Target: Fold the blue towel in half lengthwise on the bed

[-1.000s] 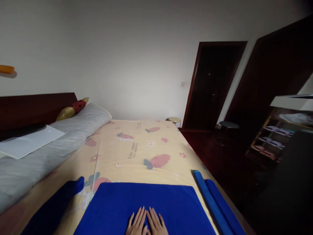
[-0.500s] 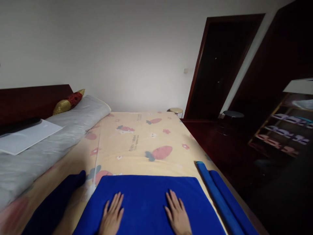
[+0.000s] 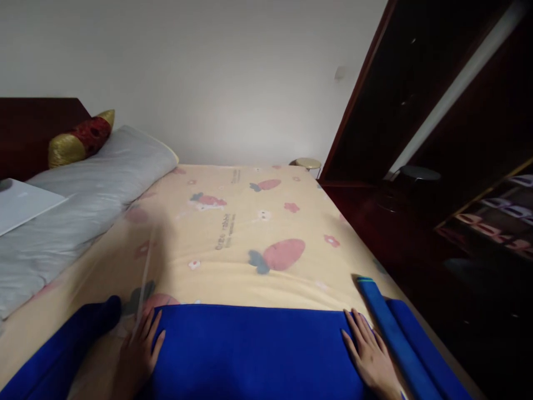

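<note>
Bed: carrot-print sheet [image 3: 250,222] gives you open room far ahead.
Blue towel [image 3: 254,350]: lies flat at the near edge, between your hands.
Rolled blue cloth [image 3: 391,333]: just right of your right hand; a wider sweep could knock it off the right bed edge.
Left hand [image 3: 139,353]: fingers spread, flat at the towel's left edge.
Right hand [image 3: 370,355]: fingers spread, flat at its right edge.
</note>
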`<state>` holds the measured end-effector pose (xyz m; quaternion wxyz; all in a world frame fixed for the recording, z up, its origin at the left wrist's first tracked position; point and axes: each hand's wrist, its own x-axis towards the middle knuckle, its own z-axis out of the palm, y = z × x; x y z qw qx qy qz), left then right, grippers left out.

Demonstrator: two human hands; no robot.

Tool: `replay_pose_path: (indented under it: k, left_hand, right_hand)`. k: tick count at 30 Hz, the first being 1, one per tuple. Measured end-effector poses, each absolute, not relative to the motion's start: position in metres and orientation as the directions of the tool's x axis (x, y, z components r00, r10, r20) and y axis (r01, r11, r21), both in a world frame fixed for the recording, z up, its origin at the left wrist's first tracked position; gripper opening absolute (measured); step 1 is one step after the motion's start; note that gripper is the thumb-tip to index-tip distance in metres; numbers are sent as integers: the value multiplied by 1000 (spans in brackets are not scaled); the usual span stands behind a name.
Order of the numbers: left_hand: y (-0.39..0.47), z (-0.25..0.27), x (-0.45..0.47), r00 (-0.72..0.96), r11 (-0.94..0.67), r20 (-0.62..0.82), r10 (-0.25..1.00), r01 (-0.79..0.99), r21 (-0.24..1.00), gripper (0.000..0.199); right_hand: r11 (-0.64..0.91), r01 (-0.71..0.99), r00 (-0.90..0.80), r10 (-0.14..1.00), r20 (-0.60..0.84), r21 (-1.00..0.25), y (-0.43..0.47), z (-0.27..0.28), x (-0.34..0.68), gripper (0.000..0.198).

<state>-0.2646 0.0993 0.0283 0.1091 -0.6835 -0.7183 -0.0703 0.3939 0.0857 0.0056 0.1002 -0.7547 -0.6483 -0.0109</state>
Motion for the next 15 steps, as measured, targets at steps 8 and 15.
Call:
replay_pose_path:
  k: [8,15]
  left_hand:
    - [97,40,-245,-27,45,290,957,997,-55,56]
    - [89,62,-111,181,-197,234,955,980,44,60]
  right_hand:
    - [-168,977,186,972,141,-133,85,13,382,68]
    - [134,957,-90,980,178,-256,89,40,236,60]
